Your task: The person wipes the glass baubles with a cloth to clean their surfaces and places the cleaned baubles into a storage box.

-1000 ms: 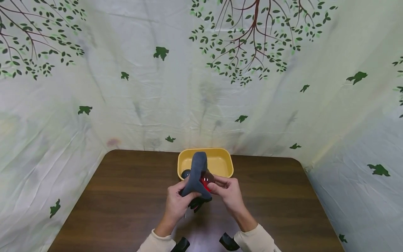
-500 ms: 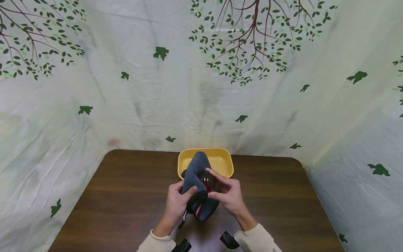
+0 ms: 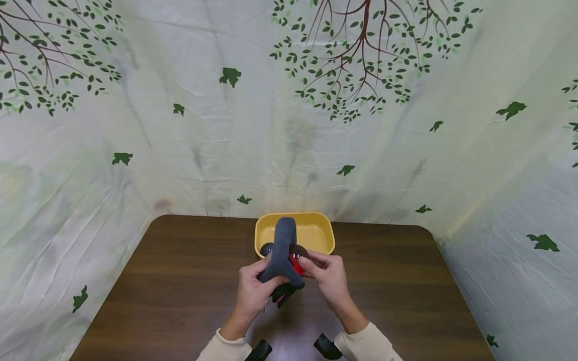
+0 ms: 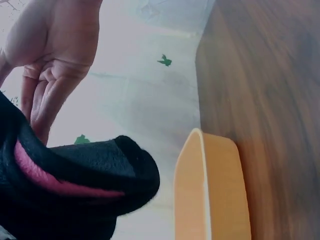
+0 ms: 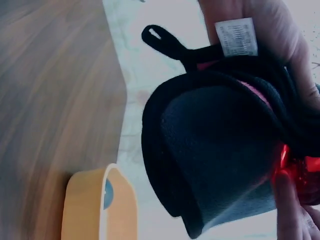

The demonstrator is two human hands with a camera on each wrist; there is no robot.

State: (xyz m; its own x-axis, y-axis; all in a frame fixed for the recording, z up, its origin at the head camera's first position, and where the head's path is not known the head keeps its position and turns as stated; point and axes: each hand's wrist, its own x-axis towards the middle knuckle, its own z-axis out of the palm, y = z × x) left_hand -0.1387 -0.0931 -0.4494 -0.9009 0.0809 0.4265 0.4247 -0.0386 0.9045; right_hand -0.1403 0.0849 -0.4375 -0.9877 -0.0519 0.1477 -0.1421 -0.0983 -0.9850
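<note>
A dark grey-blue folded cloth (image 3: 282, 250) is held up in front of the yellow tub. Black edging, a pink inner face and a white printed label (image 5: 237, 37) show on it, with a hanging loop (image 5: 162, 40) at one corner. My left hand (image 3: 254, 288) grips the cloth, thumb on its near side. Against its right side sits a shiny round object, red (image 3: 296, 265) below and dark brown on top, glowing red in the right wrist view. My right hand (image 3: 328, 278) pinches this red object between thumb and fingers; the cloth hides part of it.
The yellow tub (image 3: 320, 235) stands at the table's back edge, with a dark blue-grey ball (image 3: 266, 248) in its near left corner. A brown wooden table (image 3: 180, 281) lies beneath. A leaf-patterned curtain (image 3: 203, 165) hangs behind and at both sides.
Half a second ago the cloth was tilted, its lower flap hanging to the right and the right fingers spread over the round object. Now the cloth's fold stands upright again and more red shows.
</note>
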